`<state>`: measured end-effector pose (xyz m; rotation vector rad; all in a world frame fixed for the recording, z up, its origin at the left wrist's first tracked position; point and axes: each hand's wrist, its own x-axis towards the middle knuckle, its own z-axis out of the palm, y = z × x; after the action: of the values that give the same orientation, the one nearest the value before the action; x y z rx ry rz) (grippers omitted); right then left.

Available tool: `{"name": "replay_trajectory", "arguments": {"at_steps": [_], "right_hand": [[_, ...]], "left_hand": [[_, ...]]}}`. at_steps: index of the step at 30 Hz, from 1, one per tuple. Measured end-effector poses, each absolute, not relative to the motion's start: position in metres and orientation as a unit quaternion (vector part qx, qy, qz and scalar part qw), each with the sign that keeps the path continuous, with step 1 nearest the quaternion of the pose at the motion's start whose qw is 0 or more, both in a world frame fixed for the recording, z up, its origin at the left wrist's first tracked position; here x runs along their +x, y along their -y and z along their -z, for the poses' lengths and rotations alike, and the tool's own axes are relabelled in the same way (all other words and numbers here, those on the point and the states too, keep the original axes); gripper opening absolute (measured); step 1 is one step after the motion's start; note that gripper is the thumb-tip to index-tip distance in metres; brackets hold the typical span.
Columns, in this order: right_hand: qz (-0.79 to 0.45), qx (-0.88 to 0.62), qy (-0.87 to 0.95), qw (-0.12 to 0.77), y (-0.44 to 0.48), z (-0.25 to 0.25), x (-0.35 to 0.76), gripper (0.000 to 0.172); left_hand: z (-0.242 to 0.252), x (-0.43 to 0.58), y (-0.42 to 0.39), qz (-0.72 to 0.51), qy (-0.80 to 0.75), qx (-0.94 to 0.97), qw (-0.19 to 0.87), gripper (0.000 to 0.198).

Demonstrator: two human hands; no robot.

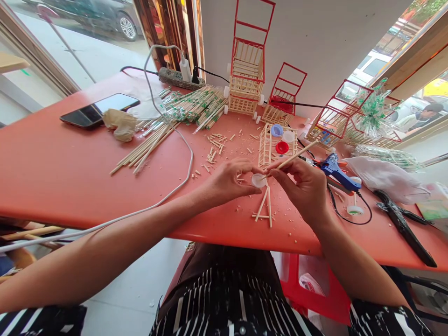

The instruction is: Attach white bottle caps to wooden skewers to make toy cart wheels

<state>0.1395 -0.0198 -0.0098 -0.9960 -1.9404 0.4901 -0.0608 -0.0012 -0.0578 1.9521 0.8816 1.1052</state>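
Note:
A white bottle cap [258, 180] is pinched between the thumb and fingers of my left hand [238, 178]. My right hand [301, 184] grips a thin wooden stick [292, 157] slantwise, its lower end at the cap. Whether the stick touches the cap's inside or its rim I cannot tell. Just below the cap, a few short sticks [263, 207] lie in an A shape on the orange table [217, 219]. Behind my hands stands a small stick-built crate [266, 151] with a blue cap [276, 130], a white cap [288, 136] and a red cap [282, 148] on it.
A blue glue gun [338, 171] lies right of my hand, with black scissors [402, 228] beyond. Bundled sticks [199, 107], a phone [100, 109] and a power strip [175, 77] are at left. A white cable [182, 179] crosses the table. Red-and-wood stick carts [247, 70] stand behind.

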Motion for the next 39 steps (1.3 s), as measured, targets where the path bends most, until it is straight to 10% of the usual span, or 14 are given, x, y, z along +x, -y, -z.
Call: {"name": "replay_trajectory", "arguments": {"at_steps": [39], "right_hand": [[-0.148, -0.405, 0.807, 0.403, 0.0187, 0.0157, 0.139, 0.016]], "left_hand": [[0.0621, -0.0589, 0.001, -0.412, -0.335, 0.732, 0.427, 0.027]]}}
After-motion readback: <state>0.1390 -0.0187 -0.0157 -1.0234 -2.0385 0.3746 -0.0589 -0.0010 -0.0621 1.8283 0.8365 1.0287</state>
